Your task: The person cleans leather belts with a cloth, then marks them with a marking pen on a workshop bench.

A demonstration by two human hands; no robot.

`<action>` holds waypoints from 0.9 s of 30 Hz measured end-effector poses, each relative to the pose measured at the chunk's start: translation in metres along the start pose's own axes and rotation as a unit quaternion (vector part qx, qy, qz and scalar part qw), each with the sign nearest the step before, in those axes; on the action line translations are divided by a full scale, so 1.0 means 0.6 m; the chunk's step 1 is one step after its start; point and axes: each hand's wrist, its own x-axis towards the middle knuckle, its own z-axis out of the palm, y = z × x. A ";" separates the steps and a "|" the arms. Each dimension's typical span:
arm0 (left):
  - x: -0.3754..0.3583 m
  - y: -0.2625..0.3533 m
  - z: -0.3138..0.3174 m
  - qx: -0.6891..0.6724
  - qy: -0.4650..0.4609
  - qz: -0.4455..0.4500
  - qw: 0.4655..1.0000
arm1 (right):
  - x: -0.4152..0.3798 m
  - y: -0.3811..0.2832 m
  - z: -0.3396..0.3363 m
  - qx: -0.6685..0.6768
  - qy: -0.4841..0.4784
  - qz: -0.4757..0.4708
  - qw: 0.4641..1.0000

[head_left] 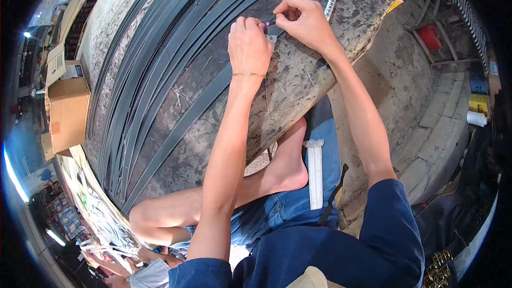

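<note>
My left hand [249, 45] is closed around one end of a dark stitched belt strap [200, 104], which trails from it down to the lower left across the worktop. A short piece of the strap's end shows between my two hands. Beside it, my right hand [305, 24] is pinched, thumb against fingertips. What the pinch holds is too small to make out. A tiny pinkish spot shows between the hands, and a thin thread [267, 101] hangs below my left hand.
Several more dark belt straps [154, 48] lie lengthwise on the stained worktop [298, 85]. A marker [333, 2] rests beyond my right hand. At left stands an open cardboard box [69, 104]. Another person's arm [109, 266] shows at lower left; a red object [429, 37] is at right.
</note>
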 end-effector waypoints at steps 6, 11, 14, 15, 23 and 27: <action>-0.001 0.001 -0.002 -0.007 0.008 -0.020 1.000 | -0.001 -0.006 -0.001 -0.001 -0.008 0.002 1.000; 0.000 -0.001 0.000 -0.004 -0.003 -0.022 1.000 | 0.000 -0.004 -0.001 0.000 -0.009 -0.007 1.000; 0.000 -0.001 0.000 0.000 -0.004 -0.022 1.000 | 0.000 -0.005 -0.001 -0.017 -0.012 -0.028 0.999; 0.000 -0.001 0.000 0.000 -0.004 -0.022 1.000 | 0.000 -0.007 -0.003 -0.017 -0.014 -0.019 1.000; -0.010 0.001 -0.001 -0.016 0.054 -0.035 0.998 | 0.000 -0.007 -0.001 -0.003 -0.011 -0.003 1.000; -0.037 0.003 -0.030 -0.046 0.047 -0.067 0.996 | 0.002 0.005 0.004 0.013 0.038 0.014 0.999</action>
